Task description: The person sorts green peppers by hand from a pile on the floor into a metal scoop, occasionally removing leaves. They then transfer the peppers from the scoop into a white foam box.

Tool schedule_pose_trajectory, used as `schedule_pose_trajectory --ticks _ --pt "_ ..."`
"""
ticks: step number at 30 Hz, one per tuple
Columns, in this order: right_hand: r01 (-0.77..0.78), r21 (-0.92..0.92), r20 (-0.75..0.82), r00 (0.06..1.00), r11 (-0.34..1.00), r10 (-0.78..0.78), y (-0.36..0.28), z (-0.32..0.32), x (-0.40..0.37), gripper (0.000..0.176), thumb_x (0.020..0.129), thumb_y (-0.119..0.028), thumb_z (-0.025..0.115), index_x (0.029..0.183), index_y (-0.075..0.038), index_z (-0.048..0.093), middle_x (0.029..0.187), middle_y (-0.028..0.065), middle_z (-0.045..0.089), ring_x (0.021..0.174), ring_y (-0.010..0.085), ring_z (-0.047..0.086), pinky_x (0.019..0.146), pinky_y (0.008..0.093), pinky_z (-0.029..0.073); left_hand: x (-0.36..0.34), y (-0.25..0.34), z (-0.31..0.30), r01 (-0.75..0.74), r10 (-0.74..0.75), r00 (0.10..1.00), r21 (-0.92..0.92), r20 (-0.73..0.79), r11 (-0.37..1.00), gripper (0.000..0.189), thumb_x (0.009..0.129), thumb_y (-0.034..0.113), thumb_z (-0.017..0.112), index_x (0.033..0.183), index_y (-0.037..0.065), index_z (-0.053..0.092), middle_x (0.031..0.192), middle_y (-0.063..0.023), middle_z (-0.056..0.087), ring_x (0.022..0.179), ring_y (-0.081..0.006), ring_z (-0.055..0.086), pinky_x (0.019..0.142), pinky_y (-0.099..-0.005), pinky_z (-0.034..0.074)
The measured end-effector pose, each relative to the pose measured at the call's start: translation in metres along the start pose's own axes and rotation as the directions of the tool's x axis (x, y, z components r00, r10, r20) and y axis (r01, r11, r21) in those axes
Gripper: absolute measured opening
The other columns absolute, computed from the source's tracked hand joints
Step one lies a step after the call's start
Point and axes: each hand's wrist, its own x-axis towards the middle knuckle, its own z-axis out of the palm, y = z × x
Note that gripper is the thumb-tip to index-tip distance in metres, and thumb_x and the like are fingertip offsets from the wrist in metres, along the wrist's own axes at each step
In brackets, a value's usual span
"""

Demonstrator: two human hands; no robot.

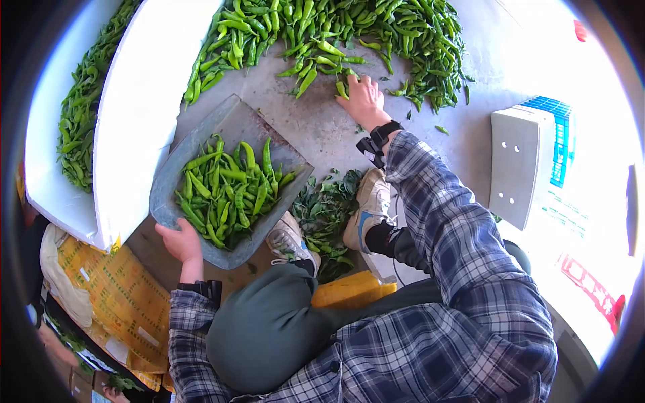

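My left hand (181, 245) grips the near-left rim of a grey metal scoop (285, 149), its thumb over the edge. Long green peppers (232, 191) lie heaped inside the scoop. Out ahead, my right hand (366, 104) is at the near edge of a large pile of green peppers (410, 33) on the concrete floor. A single green pepper (341, 89) sits between its thumb and curled fingers. Part of those fingertips is hidden by the back of the hand.
At left stands a white foam box (131, 127) holding more peppers (87, 114). Leaves and stems (329, 215) lie between my shoes (371, 205). A yellow box (111, 295) is at lower left; a white foam piece (521, 164) and blue crate (563, 141) are at right.
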Motion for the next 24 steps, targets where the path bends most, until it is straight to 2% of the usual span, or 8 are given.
schedule_pose_trajectory --ticks 2,6,9,13,17,19,22,24 --pt "0.057 -0.065 0.074 0.996 0.996 -0.053 -0.002 0.005 -0.008 0.03 0.077 -0.017 0.055 0.105 -0.008 0.05 0.108 0.0172 0.047 0.099 0.0349 0.05 0.074 0.0435 0.047 0.001 0.002 0.0 0.004 -0.004 1.0 -0.005 0.006 1.0 0.045 0.079 0.019 0.054 0.112 -0.006 0.036 0.095 -0.0275 0.057 0.087 -0.0407 0.056 0.075 -0.0435 0.044" --pt "0.193 -0.067 0.025 0.981 0.979 -0.192 -0.008 0.023 -0.022 0.027 0.076 -0.008 0.052 0.103 -0.008 0.051 0.107 0.0162 0.045 0.096 0.0327 0.052 0.073 0.0408 0.049 0.0 0.002 -0.001 -0.002 0.002 1.0 0.006 0.003 1.0 0.044 0.078 0.02 0.054 0.11 -0.005 0.037 0.093 -0.0278 0.057 0.087 -0.0417 0.056 0.075 -0.0445 0.043" --pt "0.052 -0.04 0.05 0.997 0.998 -0.05 -0.004 0.027 -0.016 0.022 0.076 -0.008 0.052 0.097 -0.007 0.052 0.107 0.0159 0.044 0.091 0.0333 0.055 0.069 0.0416 0.05 0.001 0.0 -0.001 0.002 -0.002 1.0 0.005 0.015 1.0 0.044 0.078 0.02 0.053 0.11 -0.005 0.036 0.093 -0.0281 0.057 0.086 -0.0422 0.056 0.075 -0.045 0.043" --pt "0.069 0.008 -0.004 0.998 0.998 -0.069 -0.013 0.03 -0.015 0.022 0.073 -0.012 0.056 0.095 -0.008 0.052 0.103 0.0154 0.047 0.083 0.0321 0.057 0.068 0.0424 0.05 0.003 -0.003 0.001 -0.001 0.001 1.0 -0.008 0.009 1.0 0.046 0.078 0.02 0.054 0.111 -0.006 0.036 0.093 -0.0281 0.057 0.086 -0.0422 0.056 0.075 -0.045 0.043" --pt "0.227 0.321 0.105 0.956 0.919 -0.273 -0.067 -0.005 -0.044 0.021 0.075 -0.014 0.053 0.094 -0.007 0.053 0.091 0.0173 0.054 0.083 0.0314 0.059 0.067 0.0418 0.05 0.002 -0.002 0.002 0.012 -0.012 1.0 0.01 0.023 1.0 0.047 0.078 0.02 0.054 0.112 -0.006 0.036 0.094 -0.0278 0.057 0.086 -0.0417 0.056 0.075 -0.0447 0.044" --pt "0.417 0.634 0.119 0.779 0.651 -0.615 -0.09 -0.019 -0.062 0.027 0.075 -0.024 0.054 0.096 -0.007 0.055 0.096 0.0166 0.058 0.082 0.0327 0.059 0.067 0.042 0.05 0.001 -0.002 0.001 -0.002 0.002 1.0 -0.033 0.003 0.999 0.047 0.078 0.019 0.054 0.113 -0.006 0.035 0.095 -0.0277 0.057 0.087 -0.0413 0.056 0.075 -0.0444 0.044" --pt "0.34 0.647 0.12 0.839 0.682 -0.531 -0.09 -0.023 -0.058 0.029 0.075 -0.03 0.053 0.093 -0.007 0.058 0.093 0.0146 0.062 0.079 0.0331 0.06 0.068 0.0419 0.049 0.002 -0.003 0.001 -0.002 0.003 1.0 -0.017 0.021 1.0 0.047 0.078 0.018 0.054 0.114 -0.007 0.035 0.096 -0.0279 0.056 0.087 -0.0411 0.056 0.076 -0.044 0.044" --pt "0.086 0.471 0.12 0.98 0.878 -0.16 -0.058 -0.016 -0.02 0.027 0.076 -0.029 0.051 0.087 -0.006 0.06 0.087 0.0149 0.063 0.077 0.0337 0.061 0.067 0.0418 0.05 0.002 -0.003 0.001 -0.002 0.003 1.0 -0.027 0.02 1.0 0.048 0.078 0.018 0.054 0.114 -0.007 0.035 0.096 -0.0281 0.056 0.088 -0.0411 0.056 0.076 -0.0439 0.044"
